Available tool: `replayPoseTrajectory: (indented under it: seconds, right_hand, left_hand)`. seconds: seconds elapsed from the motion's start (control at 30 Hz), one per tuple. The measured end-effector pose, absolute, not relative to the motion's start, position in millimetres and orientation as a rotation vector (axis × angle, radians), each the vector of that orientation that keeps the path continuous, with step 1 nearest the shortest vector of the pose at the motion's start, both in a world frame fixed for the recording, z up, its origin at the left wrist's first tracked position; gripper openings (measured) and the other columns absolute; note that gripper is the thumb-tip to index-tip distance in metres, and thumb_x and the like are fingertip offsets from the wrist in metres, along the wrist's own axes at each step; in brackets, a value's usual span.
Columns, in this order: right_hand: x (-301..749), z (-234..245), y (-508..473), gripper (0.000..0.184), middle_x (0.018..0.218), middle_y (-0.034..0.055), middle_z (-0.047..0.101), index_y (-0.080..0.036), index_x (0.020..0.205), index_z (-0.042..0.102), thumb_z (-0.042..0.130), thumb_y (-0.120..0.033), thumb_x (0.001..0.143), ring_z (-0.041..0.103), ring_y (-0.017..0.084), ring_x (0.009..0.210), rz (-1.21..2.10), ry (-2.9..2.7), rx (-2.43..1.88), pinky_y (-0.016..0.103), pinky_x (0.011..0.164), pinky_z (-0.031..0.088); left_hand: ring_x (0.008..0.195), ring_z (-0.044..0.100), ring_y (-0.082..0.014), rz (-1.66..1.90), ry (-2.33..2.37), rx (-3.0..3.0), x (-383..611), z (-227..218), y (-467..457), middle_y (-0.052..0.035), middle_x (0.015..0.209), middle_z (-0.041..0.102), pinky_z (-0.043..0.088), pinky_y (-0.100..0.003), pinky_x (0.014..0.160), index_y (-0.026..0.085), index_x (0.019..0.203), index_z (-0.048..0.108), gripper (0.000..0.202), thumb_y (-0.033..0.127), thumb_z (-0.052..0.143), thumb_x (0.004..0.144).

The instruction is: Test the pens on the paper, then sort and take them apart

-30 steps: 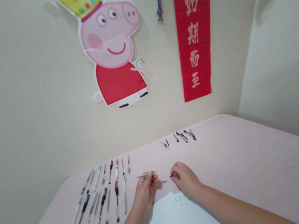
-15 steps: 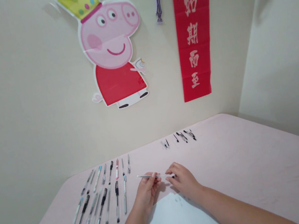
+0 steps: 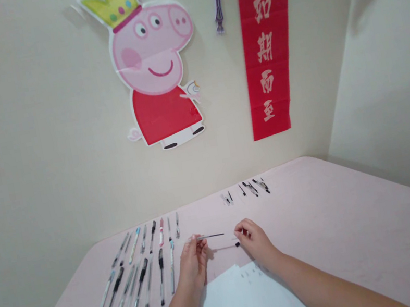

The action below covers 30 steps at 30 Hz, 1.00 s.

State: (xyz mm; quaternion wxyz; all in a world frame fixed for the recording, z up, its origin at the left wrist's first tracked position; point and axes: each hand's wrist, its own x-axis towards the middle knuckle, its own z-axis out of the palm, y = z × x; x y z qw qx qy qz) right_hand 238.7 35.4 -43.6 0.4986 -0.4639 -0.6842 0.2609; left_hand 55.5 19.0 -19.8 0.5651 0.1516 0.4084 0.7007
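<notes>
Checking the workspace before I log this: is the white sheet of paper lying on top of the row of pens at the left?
No, the white sheet of paper lies between the forearms, apart from the row of pens on the pink table.

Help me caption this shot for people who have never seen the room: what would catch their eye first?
Most striking is the pink pig cutout with a crown, high on the wall, beside a red banner with pale characters. Below, on the pink table, rows of pens lie at the left. Next to them, the left hand pinches a thin refill and the right hand holds a clear barrel over white paper.
</notes>
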Motion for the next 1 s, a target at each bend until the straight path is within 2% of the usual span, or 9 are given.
replayPoseTrajectory:
  seconds: [0.17,0.27,0.43,0.57,0.7,0.8,0.9,1.0]
  right_hand:
    - [250.0,-48.0,46.4,0.007,0.077,0.0020,0.055,-0.019,0.075,0.054,0.047,-0.018,0.077,0.054,0.018,0.074,0.620,-1.563,-1.136,0.028,0.064,0.042]
    - [261.4,-51.2,55.8,0.009,0.077,0.0028,0.056,-0.019,0.072,0.054,0.047,-0.014,0.075,0.054,0.019,0.075,0.550,-1.603,-1.205,0.029,0.066,0.042]
    - [271.7,-58.9,64.5,0.015,0.076,0.0036,0.057,-0.019,0.067,0.056,0.049,-0.007,0.069,0.053,0.019,0.079,0.432,-1.730,-1.356,0.032,0.075,0.041]
    - [269.8,-51.0,57.1,0.016,0.083,0.0056,0.059,-0.019,0.074,0.059,0.052,-0.005,0.069,0.052,0.021,0.086,0.367,-1.841,-1.322,0.035,0.080,0.040]
    - [261.8,-28.4,40.2,0.013,0.090,0.0069,0.061,-0.019,0.086,0.062,0.051,-0.014,0.081,0.052,0.022,0.090,0.351,-1.872,-1.122,0.037,0.082,0.041]
    - [253.2,-14.1,25.9,0.017,0.092,0.0067,0.061,-0.021,0.093,0.065,0.049,-0.021,0.086,0.052,0.021,0.090,0.397,-1.974,-0.953,0.036,0.081,0.042]
    - [244.7,-7.4,13.5,0.019,0.093,0.0066,0.061,-0.021,0.099,0.065,0.052,-0.022,0.086,0.051,0.020,0.087,0.393,-2.104,-0.865,0.033,0.078,0.042]
    - [238.3,-4.8,5.0,0.017,0.089,0.0062,0.060,-0.021,0.092,0.066,0.051,-0.021,0.087,0.050,0.019,0.082,0.312,-2.199,-0.902,0.031,0.073,0.041]
  left_hand:
    - [0.049,0.059,-0.0049,1.777,0.976,0.237,47.3,-14.9,22.3,0.0000,0.057,0.062,0.052,-0.012,0.051,0.011,0.066,0.057,0.028,0.007,0.043,0.089]
    - [0.049,0.060,-0.0048,1.763,0.991,0.226,49.2,-11.7,20.8,0.0001,0.056,0.062,0.052,-0.012,0.051,0.011,0.066,0.057,0.028,0.007,0.043,0.089]
    - [0.051,0.061,-0.0063,1.503,1.002,0.336,61.0,-5.3,11.9,-0.0024,0.061,0.063,0.053,-0.013,0.052,0.009,0.070,0.061,0.021,0.007,0.048,0.086]
    - [0.057,0.064,-0.0086,1.245,0.968,0.435,69.7,-2.5,3.3,-0.0049,0.064,0.064,0.055,-0.016,0.058,0.008,0.074,0.063,0.015,0.007,0.053,0.084]
    - [0.070,0.066,-0.0112,1.123,0.897,0.551,72.1,-4.6,-1.3,-0.0086,0.072,0.068,0.055,-0.018,0.071,0.007,0.080,0.067,0.012,0.016,0.059,0.083]
    - [0.076,0.066,-0.0126,1.050,0.845,0.629,72.0,-6.6,-2.6,-0.0106,0.081,0.070,0.053,-0.020,0.077,0.007,0.086,0.068,0.017,0.023,0.064,0.080]
    - [0.076,0.065,-0.0127,0.964,0.799,0.748,73.4,-6.9,-4.4,-0.0131,0.085,0.070,0.052,-0.021,0.076,0.006,0.086,0.069,0.025,0.030,0.066,0.078]
    - [0.075,0.064,-0.0132,0.910,0.765,0.856,75.7,-6.0,-6.6,-0.0150,0.085,0.070,0.050,-0.021,0.074,0.005,0.083,0.070,0.032,0.036,0.065,0.078]
